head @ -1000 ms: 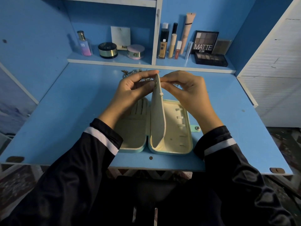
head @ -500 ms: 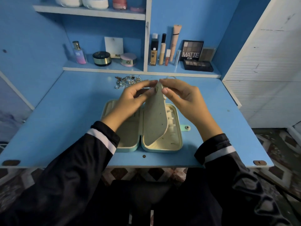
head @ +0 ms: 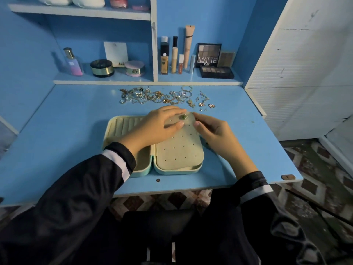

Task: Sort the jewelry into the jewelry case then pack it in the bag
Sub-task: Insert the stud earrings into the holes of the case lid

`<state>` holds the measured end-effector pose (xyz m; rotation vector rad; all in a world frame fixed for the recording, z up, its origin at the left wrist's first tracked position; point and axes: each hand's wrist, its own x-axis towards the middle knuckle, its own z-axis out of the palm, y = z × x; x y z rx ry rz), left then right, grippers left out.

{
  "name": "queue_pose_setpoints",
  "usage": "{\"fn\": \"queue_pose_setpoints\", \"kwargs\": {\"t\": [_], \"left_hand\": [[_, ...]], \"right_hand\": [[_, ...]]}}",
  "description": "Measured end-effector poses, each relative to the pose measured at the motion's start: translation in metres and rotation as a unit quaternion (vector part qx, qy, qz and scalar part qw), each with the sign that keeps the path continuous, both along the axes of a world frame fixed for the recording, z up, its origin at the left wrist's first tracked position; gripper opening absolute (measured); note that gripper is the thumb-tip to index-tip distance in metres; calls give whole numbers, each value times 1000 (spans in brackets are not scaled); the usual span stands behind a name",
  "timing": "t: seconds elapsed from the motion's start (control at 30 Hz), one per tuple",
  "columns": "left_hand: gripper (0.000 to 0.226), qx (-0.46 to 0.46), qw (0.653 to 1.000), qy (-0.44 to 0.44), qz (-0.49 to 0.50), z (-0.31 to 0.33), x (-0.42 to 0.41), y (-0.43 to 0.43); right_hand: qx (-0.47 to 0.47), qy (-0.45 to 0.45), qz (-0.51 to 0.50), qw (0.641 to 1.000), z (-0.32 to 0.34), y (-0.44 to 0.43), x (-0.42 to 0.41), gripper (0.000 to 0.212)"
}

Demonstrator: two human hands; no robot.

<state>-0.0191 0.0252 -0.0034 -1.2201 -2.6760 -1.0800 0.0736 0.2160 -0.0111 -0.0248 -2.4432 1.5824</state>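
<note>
the flap [head: 179, 150], upright before, now lies flat in the case [head: 123, 128]. left hand [head: 158, 127] rests on it, fingers straight; right hand [head: 214, 133] pinches its edge. jewelry [head: 162, 96] lies on the desk [head: 76, 119] behind.

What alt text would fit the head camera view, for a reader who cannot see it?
A person's left hand presses the perforated flap flat in an open jewelry case on a blue desk, while the right hand pinches the flap's far corner. Loose jewelry lies behind the case.
</note>
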Motion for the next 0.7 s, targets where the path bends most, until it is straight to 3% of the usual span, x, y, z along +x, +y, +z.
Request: {"fn": "queue_pose_setpoints", "kwargs": {"t": [0.2,0.43,0.7], "left_hand": [[47,-90,996,15,-8,-2,-2,2],[44,-129,991,40,-25,4,-3,4],[27,-155,987,19,-44,26,-39,23]], "right_hand": [[52,-8,-6,999,-7,-1,5,30],[247,60,-6,967,-9,0,0,31],[268,53,-31,961,-4,30,-28,24]]}}
